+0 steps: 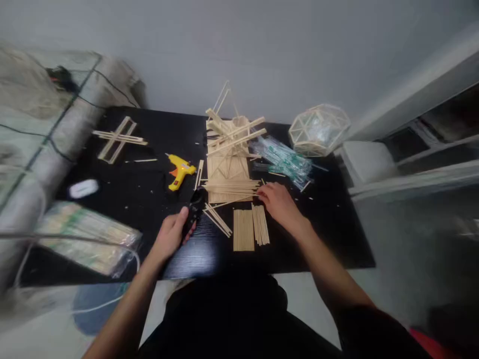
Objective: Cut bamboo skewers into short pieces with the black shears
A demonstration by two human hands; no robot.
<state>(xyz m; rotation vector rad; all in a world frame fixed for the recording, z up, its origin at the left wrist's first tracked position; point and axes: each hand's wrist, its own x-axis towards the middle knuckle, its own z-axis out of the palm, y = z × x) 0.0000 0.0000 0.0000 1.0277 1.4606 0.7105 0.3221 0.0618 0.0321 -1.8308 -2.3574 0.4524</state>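
Observation:
My left hand (171, 233) is wrapped round a black hand tool (194, 204), whose exact kind is too dark to make out. The fingers of my right hand (279, 202) pinch the right end of a thin wooden stick (234, 201), which slants down left towards the black tool. Just beyond it, a pile of loose sticks (232, 187) lies across a flat panel of joined sticks (224, 164). Close to me are a smaller stick panel (243, 230), a narrow row of sticks (261, 224) and a few loose sticks (217, 220).
A yellow glue gun (180, 171) lies left of the panel on the black table (123, 194). A stick frame (118, 139) sits farther left. Bagged sticks (90, 239) lie front left, plastic wrappers (284, 159) right, beside a domed stick model (319, 130). A cable (86, 239) crosses the left.

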